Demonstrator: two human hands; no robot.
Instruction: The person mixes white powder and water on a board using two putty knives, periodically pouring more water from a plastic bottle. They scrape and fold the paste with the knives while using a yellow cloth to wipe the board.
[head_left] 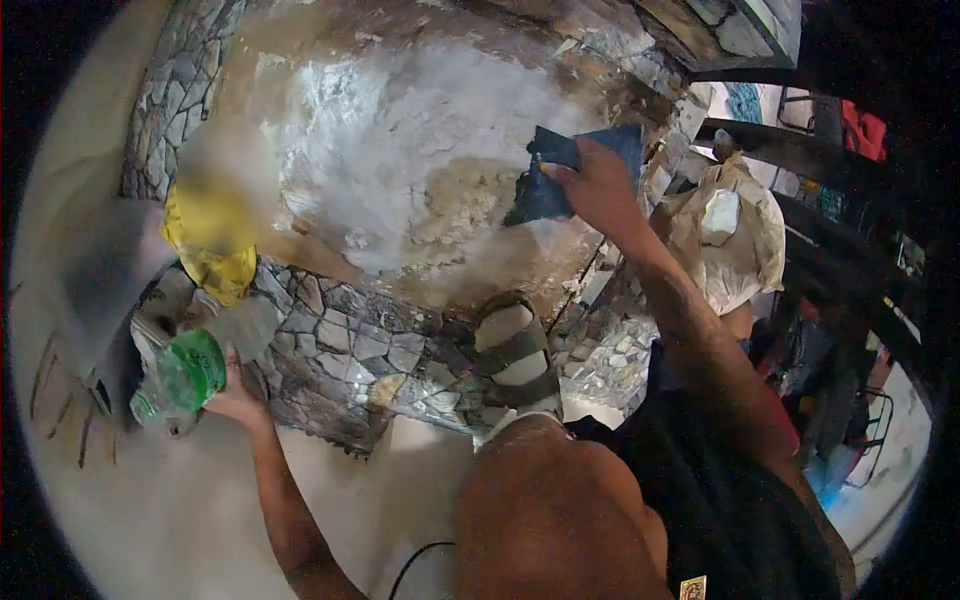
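My left hand point(238, 395) is closed around a clear plastic bottle point(180, 375) with a green label, held at the lower left beside the stone ledge. My right hand point(605, 195) grips a dark blue flat sheet point(615, 150) with a ragged left edge, thumb on top, fingers mostly hidden. The sheet lies close over a broad surface point(330, 235) spread with white powder. A damp, yellowish patch of paste point(460, 205) shows just left of the sheet.
A crumpled brown paper bag point(680, 240) with a white lump stands at the right. A yellow bag point(215, 240) sits at the left. My sandalled foot point(515, 350) rests on the stone-clad ledge point(335, 330). Dark rails point(850, 240) run along the right side.
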